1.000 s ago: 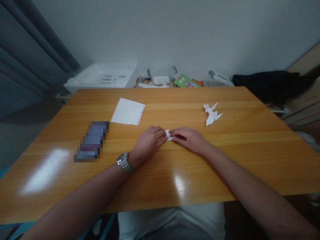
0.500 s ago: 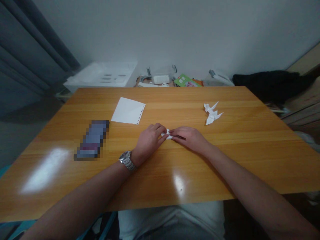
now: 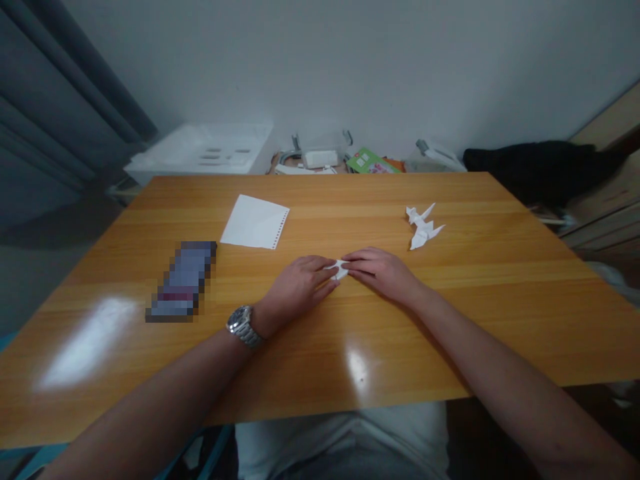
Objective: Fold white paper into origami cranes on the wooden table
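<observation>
A small piece of folded white paper [image 3: 340,269] lies on the wooden table between my two hands, partly covered by fingers. My left hand [image 3: 303,283], with a metal watch on its wrist, holds the paper's left side with its fingertips. From the right, my right hand [image 3: 383,273] grips the other side between thumb and fingers. Beyond my right hand rests a folded paper crane [image 3: 424,227], its wings and points sticking out. A flat white sheet [image 3: 255,221] with a perforated right edge lies farther back on the left.
A pixelated phone-like object [image 3: 184,280] is on the left of the wooden table [image 3: 500,320]. Past the far edge are a white plastic tray [image 3: 200,150], a green booklet [image 3: 373,161] and a dark cloth [image 3: 540,163].
My left hand has shifted slightly down, its curled fingers now straighter and flatter over the folded paper. My right hand stays nearly in place on it. The other objects have not moved on the table.
</observation>
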`<state>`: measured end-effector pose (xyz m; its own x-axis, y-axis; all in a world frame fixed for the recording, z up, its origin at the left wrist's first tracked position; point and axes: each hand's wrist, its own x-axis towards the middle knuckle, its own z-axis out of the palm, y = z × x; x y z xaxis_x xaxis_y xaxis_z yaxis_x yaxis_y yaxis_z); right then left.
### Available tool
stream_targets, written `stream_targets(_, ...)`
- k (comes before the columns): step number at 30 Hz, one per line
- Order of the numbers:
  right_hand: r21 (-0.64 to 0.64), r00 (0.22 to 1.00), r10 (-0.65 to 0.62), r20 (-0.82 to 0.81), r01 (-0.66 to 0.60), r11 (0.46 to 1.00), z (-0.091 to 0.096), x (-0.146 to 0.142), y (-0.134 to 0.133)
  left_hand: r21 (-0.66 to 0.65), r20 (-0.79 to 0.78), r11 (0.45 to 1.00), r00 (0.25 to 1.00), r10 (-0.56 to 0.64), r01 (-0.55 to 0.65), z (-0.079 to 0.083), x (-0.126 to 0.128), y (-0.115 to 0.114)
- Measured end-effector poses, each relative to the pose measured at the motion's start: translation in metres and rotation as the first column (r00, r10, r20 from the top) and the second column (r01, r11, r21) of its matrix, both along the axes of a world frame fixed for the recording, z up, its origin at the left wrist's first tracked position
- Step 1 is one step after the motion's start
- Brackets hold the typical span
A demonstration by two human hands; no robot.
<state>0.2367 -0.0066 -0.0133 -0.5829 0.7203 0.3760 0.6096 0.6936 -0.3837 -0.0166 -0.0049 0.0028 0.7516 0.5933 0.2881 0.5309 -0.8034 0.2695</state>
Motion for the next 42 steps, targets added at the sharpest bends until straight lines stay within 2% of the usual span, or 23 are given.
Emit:
stream_targets(6, 0.06, 0.997, -0.035, 0.064, 0.032, 0.998, -0.003, 0.005, 0.0, 0.017, -0.066, 1.0, 0.998, 0.013, -0.011, 0.002, 0.002, -0.006)
stream_targets(15, 0.066, 0.994, 0.024, 0.107, -0.031, 0.997, -0.002, 0.009, -0.001, 0.042, -0.071, 0.999, 0.997, 0.002, 0.001, 0.002, 0.004, -0.014)
stream_targets(22, 0.037, 0.992, 0.047, 0.12, -0.052, 0.998, -0.001, 0.01, -0.001, 0.005, -0.069, 0.995, 0.993, -0.095, 0.095, 0.0, 0.004, -0.016)
stream_targets(26, 0.007, 0.994, 0.038, 0.1, -0.039, 0.999, 0.002, 0.015, -0.001, 0.009, -0.087, 0.997, 0.994, -0.073, 0.074, 0.0, 0.003, -0.019)
stream_targets(34, 0.012, 0.993, -0.094, 0.078, 0.093, 0.996, 0.009, 0.032, 0.002, 0.043, -0.144, 0.999, 0.989, 0.022, -0.016, 0.006, 0.007, -0.026)
stream_targets(42, -0.005, 0.98, -0.06, 0.191, 0.062, 0.998, 0.005, 0.021, 0.001, 0.019, -0.132, 0.999, 0.99, 0.045, -0.043, 0.006, 0.01, -0.03)
